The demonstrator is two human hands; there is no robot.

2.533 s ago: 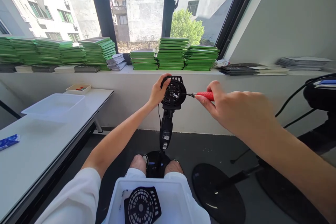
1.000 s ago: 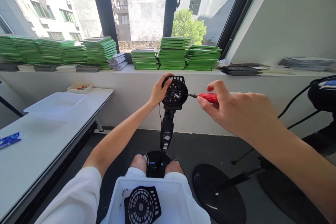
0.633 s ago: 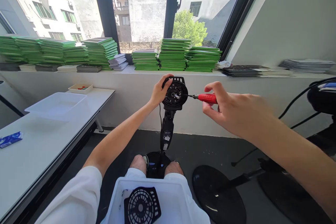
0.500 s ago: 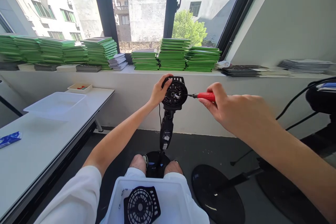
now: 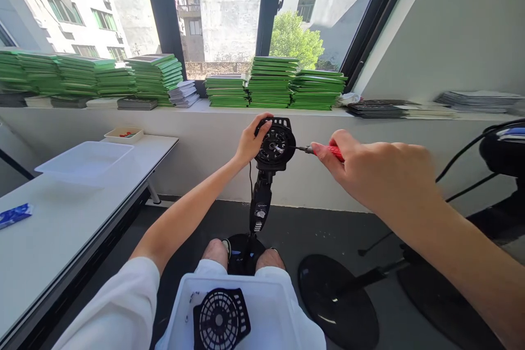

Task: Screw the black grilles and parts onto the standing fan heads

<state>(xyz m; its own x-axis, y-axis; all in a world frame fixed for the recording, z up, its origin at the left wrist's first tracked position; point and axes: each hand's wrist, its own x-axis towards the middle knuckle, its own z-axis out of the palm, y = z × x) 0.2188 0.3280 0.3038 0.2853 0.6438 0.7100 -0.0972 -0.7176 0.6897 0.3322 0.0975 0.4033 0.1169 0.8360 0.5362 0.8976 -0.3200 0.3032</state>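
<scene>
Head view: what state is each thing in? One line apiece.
Black housing: on stand, inner parts exposed
Screwdriver: roughly level, tip contact unclear
Left hand: gripping black housing
Right hand: closed on screwdriver
White tray: uncovered
Vented cover: lying in white tray
Green booklets: stacked

Around the motor head: screwdriver at three o'clock, worktop near nine, booklets at twelve, cover in tub at six.

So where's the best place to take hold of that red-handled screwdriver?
Probably by the thick red handle, from the right, as the right hand does: the red-handled screwdriver lies roughly level, its thin shaft pointing left at the black fan head, which blocks that side.
</scene>
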